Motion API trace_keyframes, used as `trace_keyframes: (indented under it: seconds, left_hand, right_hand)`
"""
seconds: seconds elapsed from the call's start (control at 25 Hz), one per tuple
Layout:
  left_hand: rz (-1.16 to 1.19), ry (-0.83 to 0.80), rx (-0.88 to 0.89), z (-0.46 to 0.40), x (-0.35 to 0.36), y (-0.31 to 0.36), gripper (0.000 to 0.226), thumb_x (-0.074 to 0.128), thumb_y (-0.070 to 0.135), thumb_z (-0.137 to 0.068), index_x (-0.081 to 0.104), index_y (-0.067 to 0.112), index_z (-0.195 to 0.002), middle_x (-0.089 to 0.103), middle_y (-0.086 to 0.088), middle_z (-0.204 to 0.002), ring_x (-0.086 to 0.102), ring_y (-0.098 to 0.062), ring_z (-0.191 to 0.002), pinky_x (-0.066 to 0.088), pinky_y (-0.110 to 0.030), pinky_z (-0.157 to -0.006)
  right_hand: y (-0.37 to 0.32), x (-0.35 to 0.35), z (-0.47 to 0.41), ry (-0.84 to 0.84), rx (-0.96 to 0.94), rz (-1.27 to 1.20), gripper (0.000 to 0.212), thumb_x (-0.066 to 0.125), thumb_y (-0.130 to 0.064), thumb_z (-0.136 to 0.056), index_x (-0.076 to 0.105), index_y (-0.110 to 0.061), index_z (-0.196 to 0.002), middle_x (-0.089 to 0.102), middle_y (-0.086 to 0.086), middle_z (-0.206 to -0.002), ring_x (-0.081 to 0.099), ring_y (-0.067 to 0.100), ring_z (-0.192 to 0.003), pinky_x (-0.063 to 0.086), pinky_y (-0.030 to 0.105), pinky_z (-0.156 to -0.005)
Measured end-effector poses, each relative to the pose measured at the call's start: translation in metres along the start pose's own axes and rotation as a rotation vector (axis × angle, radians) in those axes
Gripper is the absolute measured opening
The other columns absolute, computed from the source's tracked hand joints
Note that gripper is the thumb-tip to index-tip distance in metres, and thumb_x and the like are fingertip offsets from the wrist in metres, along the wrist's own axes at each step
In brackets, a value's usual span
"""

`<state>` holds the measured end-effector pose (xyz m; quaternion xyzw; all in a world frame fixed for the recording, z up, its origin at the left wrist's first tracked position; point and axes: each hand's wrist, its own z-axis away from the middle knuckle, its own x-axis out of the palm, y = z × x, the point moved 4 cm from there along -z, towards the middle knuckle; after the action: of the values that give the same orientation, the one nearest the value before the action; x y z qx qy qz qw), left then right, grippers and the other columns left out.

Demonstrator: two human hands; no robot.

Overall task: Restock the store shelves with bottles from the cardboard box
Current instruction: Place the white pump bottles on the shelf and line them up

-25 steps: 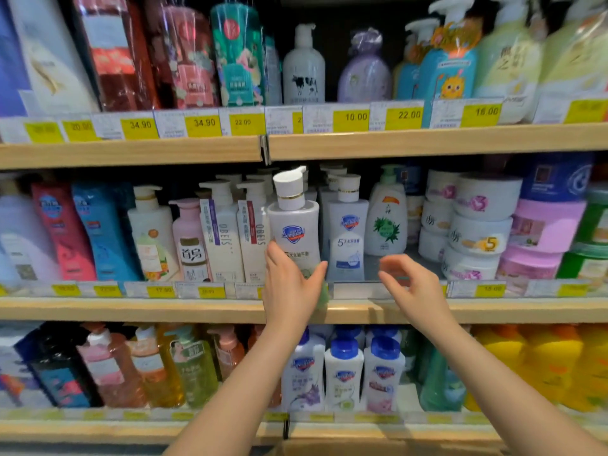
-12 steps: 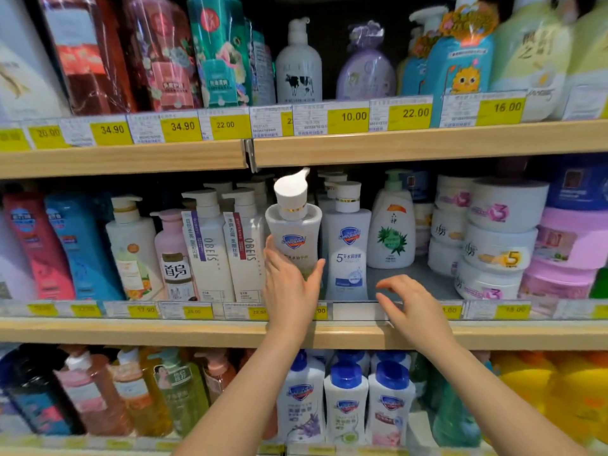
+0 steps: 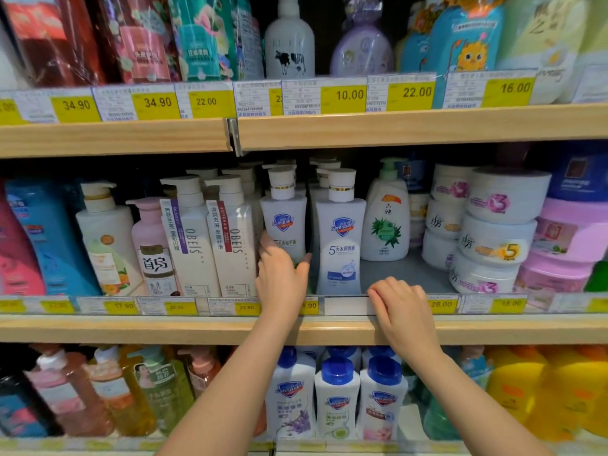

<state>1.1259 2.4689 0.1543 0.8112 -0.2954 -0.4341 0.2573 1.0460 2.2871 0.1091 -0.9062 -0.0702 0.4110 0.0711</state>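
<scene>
A white Safeguard pump bottle (image 3: 283, 222) stands upright on the middle shelf (image 3: 197, 329), in the front of its row. My left hand (image 3: 283, 281) wraps its lower half, thumb on the right side. A second white Safeguard bottle (image 3: 340, 235) stands just to its right. My right hand (image 3: 399, 306) rests palm down on the shelf's front rail with fingers curled over the price strip, holding nothing. The cardboard box is out of view.
Two white OBEIS bottles (image 3: 210, 241) press close on the left. A green-label bottle (image 3: 385, 222) and stacked white tubs (image 3: 493, 232) stand right, with bare shelf floor (image 3: 404, 271) in front of them. Blue-capped bottles (image 3: 337, 399) fill the shelf below.
The pump bottle has gone from tilted and raised to upright on the shelf, further back. My right hand dropped onto the shelf rail. The view moved closer.
</scene>
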Motion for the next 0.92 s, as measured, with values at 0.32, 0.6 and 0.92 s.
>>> trace_keyframes:
  seconds: [0.32, 0.6, 0.92]
  left_hand:
    - [-0.094, -0.073, -0.058, -0.013, 0.018, -0.014, 0.078, 0.062, 0.052, -0.08, 0.034, 0.001, -0.133, 0.056, -0.017, -0.123, 0.06, -0.031, -0.1, 0.055, -0.045, -0.077]
    - [0.102, -0.054, 0.097, 0.035, -0.002, -0.013, 0.072, 0.05, 0.03, -0.093, 0.009, 0.005, -0.147, 0.028, -0.016, -0.145, 0.026, -0.027, -0.136, 0.029, -0.035, -0.109]
    - [0.118, -0.336, 0.504, 0.157, -0.01, -0.027, 0.057, 0.042, 0.036, -0.088, 0.032, 0.014, -0.14, 0.044, -0.006, -0.138, 0.038, -0.018, -0.128, 0.036, -0.035, -0.106]
  right_hand:
    - [-0.001, 0.001, 0.001, 0.018, 0.005, -0.008, 0.037, 0.025, -0.036, -0.092, 0.057, -0.022, -0.081, 0.055, -0.008, -0.073, 0.049, 0.014, -0.067, 0.03, 0.028, -0.068]
    - [0.003, -0.005, -0.001, -0.174, 0.036, -0.108, 0.024, 0.037, -0.035, -0.096, 0.057, -0.022, -0.1, 0.058, -0.007, -0.094, 0.052, 0.013, -0.088, 0.038, 0.033, -0.085]
    - [0.015, -0.058, 0.063, -0.223, 0.019, -0.247, 0.031, 0.046, -0.032, -0.093, 0.052, -0.016, -0.119, 0.056, 0.002, -0.117, 0.049, 0.017, -0.11, 0.041, 0.032, -0.095]
